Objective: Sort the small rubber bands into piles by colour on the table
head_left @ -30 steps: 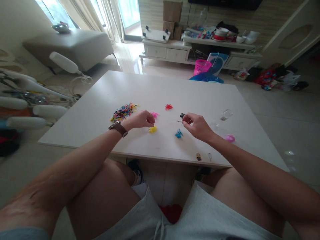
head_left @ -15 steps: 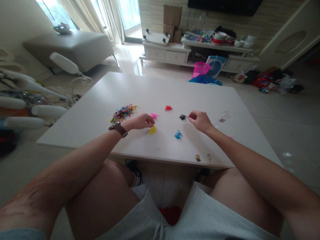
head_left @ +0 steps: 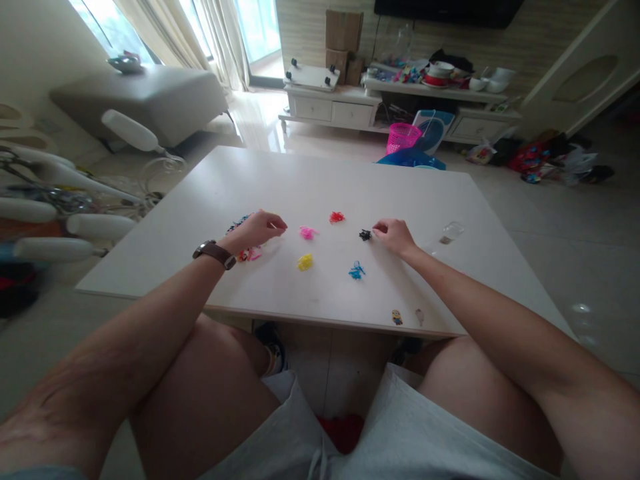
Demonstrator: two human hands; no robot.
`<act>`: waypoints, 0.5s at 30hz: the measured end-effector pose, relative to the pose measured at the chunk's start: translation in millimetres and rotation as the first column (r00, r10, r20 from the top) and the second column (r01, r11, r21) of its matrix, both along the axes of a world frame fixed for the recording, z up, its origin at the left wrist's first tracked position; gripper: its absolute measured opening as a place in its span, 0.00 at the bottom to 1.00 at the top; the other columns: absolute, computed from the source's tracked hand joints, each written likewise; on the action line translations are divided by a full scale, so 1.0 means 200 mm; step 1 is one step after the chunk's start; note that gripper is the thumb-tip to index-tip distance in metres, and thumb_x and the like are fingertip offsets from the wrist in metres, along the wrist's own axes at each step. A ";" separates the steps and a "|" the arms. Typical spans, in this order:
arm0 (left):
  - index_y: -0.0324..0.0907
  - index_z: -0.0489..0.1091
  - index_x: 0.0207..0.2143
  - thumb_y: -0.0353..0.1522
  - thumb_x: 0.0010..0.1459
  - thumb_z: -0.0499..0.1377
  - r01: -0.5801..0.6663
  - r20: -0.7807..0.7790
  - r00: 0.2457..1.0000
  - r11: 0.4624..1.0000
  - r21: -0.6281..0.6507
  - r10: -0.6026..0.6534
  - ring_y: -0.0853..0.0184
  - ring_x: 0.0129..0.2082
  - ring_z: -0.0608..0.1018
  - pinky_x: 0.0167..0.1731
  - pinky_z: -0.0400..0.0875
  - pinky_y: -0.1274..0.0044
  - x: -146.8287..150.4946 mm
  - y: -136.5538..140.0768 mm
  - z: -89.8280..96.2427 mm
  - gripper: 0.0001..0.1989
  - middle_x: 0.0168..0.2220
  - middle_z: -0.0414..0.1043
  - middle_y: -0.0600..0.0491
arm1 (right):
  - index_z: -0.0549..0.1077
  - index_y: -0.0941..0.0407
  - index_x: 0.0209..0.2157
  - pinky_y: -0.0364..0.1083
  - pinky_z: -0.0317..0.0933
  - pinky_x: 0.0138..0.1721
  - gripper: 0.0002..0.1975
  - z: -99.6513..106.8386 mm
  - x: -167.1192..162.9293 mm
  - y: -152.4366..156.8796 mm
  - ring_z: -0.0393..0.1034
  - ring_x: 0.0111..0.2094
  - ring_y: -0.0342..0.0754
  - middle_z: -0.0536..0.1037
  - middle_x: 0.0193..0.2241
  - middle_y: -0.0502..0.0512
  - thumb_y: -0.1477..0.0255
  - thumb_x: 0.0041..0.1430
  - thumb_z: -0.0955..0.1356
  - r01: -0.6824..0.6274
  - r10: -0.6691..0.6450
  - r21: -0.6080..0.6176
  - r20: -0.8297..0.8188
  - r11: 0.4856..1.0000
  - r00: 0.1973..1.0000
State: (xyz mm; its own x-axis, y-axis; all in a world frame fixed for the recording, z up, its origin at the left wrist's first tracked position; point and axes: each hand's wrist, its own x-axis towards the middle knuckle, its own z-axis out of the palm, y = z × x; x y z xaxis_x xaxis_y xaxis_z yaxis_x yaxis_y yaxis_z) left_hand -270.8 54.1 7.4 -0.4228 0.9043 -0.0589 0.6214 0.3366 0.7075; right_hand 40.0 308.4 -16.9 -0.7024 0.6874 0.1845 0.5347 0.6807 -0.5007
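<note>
My left hand (head_left: 263, 229), a dark-strapped watch on its wrist, hovers over the pile of mixed small coloured rubber bands (head_left: 250, 254) and hides much of it. Its fingers are loosely bent, a little apart, with nothing visible in them. The thumb and forefinger of my right hand (head_left: 394, 236) are pinched together at the right edge of a small heap of black bands (head_left: 365, 235); whatever lies between them is too small to make out. Around them lie heaps of pink bands (head_left: 308, 233), yellow bands (head_left: 305, 261), red bands (head_left: 337, 217) and blue bands (head_left: 357, 270).
A clear plastic container (head_left: 452, 231) lies on the right of the white table (head_left: 310, 180). Near the front edge are a small yellow cartoon figure (head_left: 397, 317) and a small pale piece (head_left: 419, 316). Beyond the table stands a pink basket (head_left: 403, 138).
My left hand has moved left from beside the yellow heap to above the mixed pile. My right hand has shifted slightly left against the black heap; the black strand at its fingertips no longer shows.
</note>
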 end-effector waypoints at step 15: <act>0.39 0.83 0.37 0.36 0.46 0.65 -0.304 -0.125 0.947 0.951 -0.063 0.295 0.65 0.27 0.73 0.30 0.66 0.76 -0.13 -0.08 -0.05 0.15 0.24 0.76 0.52 | 0.79 0.56 0.36 0.46 0.65 0.39 0.07 0.09 0.12 -0.06 0.76 0.38 0.50 0.82 0.39 0.57 0.73 0.58 0.68 -0.215 0.201 0.099 0.136 0.972 0.970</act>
State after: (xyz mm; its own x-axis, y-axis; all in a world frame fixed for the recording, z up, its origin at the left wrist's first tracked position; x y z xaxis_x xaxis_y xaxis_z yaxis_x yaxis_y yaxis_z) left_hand -297.3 37.2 -1.8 -0.6815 0.7291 -0.0621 0.5575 0.5723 0.6014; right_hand 64.6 297.2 1.7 -0.8501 0.5034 0.1547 0.4281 0.8317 -0.3536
